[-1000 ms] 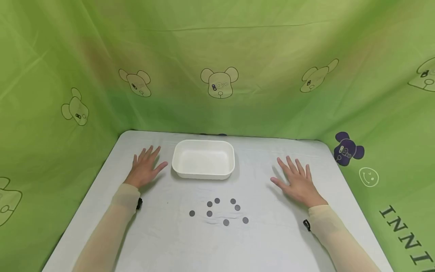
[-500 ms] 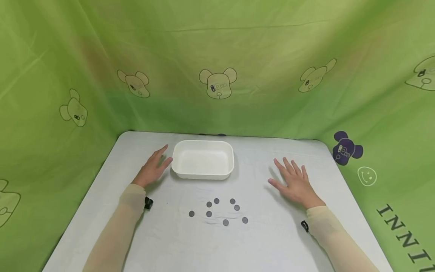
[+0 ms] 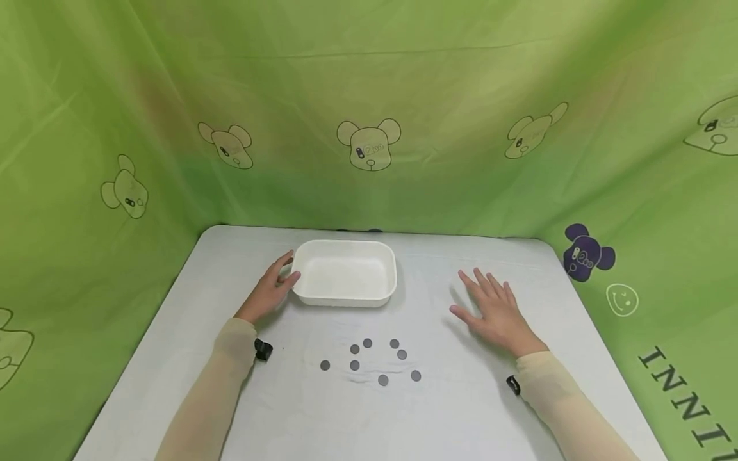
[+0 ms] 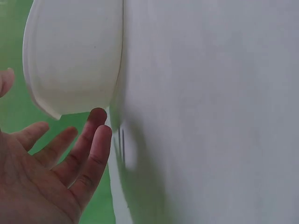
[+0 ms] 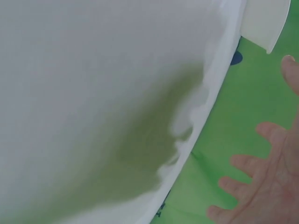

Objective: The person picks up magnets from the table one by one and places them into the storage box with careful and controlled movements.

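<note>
A white rectangular tray point(image 3: 344, 299) stands toward the back of the table, left of centre. At its left end is my left hand point(image 3: 266, 293), thumb near the front-left rim and fingers behind the corner. In the left wrist view the fingers point(image 4: 84, 161) are slightly bent beside the tray wall point(image 4: 74, 56), not curled round it; whether a fingertip touches cannot be told. My right hand point(image 3: 500, 317) hovers to the right of the tray with its fingers spread and nothing in it. Several small dark grey discs point(image 3: 354, 365) lie scattered in front of the tray.
The table point(image 3: 311, 422) has a white cover and rounded far corners. Green printed fabric point(image 3: 450, 186) rises behind it and on both sides. Black wrist devices point(image 3: 263, 349) sit under both sleeves.
My left hand has moved right, to the tray's left end, and its spread fingers have drawn together. My right hand has drifted slightly left. Tray and discs stay in place.
</note>
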